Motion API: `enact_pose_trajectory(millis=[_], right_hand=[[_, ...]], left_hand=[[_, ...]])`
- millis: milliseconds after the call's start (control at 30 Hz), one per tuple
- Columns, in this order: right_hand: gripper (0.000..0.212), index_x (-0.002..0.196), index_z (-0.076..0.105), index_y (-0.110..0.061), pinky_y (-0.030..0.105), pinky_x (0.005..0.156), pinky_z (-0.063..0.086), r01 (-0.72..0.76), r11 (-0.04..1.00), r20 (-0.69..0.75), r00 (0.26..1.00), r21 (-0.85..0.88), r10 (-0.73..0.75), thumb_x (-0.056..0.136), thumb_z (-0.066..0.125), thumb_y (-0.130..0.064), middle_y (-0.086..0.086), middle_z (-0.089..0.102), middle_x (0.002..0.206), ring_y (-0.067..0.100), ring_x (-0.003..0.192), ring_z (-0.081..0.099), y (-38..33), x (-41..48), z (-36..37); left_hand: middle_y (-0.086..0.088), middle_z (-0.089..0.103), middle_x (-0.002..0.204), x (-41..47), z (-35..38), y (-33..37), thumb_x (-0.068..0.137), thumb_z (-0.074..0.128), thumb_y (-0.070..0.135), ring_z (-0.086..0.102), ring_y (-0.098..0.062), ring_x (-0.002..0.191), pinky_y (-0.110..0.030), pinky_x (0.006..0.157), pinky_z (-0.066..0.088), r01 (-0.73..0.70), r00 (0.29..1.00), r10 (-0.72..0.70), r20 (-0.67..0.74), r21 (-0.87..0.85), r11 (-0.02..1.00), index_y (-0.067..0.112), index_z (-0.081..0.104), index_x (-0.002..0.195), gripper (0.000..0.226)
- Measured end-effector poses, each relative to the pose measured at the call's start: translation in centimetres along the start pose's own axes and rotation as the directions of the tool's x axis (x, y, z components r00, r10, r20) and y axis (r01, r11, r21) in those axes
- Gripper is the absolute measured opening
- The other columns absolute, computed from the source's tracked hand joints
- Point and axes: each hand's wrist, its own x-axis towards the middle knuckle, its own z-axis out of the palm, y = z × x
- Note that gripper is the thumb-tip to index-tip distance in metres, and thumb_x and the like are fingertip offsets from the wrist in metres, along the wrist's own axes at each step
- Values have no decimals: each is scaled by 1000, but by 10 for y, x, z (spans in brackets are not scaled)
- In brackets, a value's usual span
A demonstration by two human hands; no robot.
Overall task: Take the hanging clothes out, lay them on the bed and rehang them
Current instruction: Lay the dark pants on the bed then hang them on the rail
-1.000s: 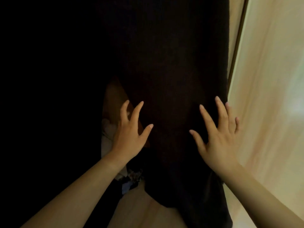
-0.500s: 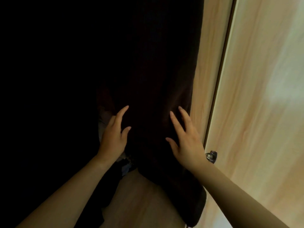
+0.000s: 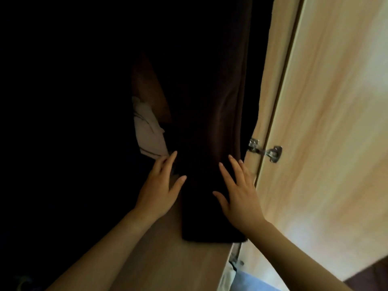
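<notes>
Hands out, left hand [image 3: 159,191] and right hand [image 3: 240,196] flanking the dark brown garment [image 3: 210,122] hanging in the wardrobe [image 3: 265,87].
Both arms reach forward, fingers straight and spread, gripping nothing, palms laid against its lower part.

Wooden wardrobe floor [image 3: 159,261]; pale folded cloth [image 3: 149,133] lying at back; dark hanging garment [image 3: 212,206] hem low over it.

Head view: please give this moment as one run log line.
left hand: open, at garment edge | right hand: open, flat on garment | garment: hanging | door: open
</notes>
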Motion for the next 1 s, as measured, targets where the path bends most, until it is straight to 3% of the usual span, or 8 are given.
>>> enact_pose_trajectory(millis=[100,200,333,467,667,800,1000], right_hand=[[61,142,35,-16,44,106,31,-41,999,78,996,0,40,90,41,-47,10,26,153,33,139,26,14,-47,-5],[62,142,36,-16,44,105,34,-94,996,143,985,1,93,90,40,-49,12,26,152,34,137,30,27,-92,-16],[62,141,38,-14,48,102,37,-198,980,182,963,-16,198,89,47,-47,14,32,149,36,135,34,50,-152,-38],[65,139,41,-13,53,102,38,-368,929,225,903,-31,365,90,33,-55,10,42,144,34,134,36,75,-216,-73],[64,133,48,-11,55,99,40,-642,759,139,747,-106,650,91,32,-56,11,48,138,34,130,41,134,-347,-151],[68,132,49,-8,54,99,40,-787,599,49,599,-151,799,90,30,-58,14,49,137,37,129,41,173,-451,-216],[71,134,45,-10,56,105,33,-946,290,-106,306,-146,946,87,26,-59,13,42,143,35,135,33,201,-575,-304]], left_hand=[[-1,20,154,-37,24,10,91,36,59,21,-17,141,-26,110,24,-26,993,19,113,64,998,26,17,149,69],[-1,23,154,-65,43,30,81,22,66,24,-20,139,-33,109,26,-57,975,33,220,104,993,28,20,148,77],[-2,29,151,-95,73,70,82,27,63,31,-23,135,-42,106,35,-143,940,108,324,88,986,27,29,146,73],[-6,35,148,-126,122,127,84,31,59,34,-26,134,-45,106,35,-284,853,228,469,51,957,24,30,145,70],[-6,35,148,-181,210,243,83,27,61,32,-24,134,-43,106,30,-453,648,403,646,-98,886,23,32,144,72],[-8,43,143,-231,269,344,85,30,57,39,-28,130,-45,102,35,-548,501,552,666,-250,798,19,40,140,68],[-7,46,140,-305,338,491,85,25,56,46,-29,126,-54,96,42,-726,168,741,650,-428,539,20,42,139,67]])
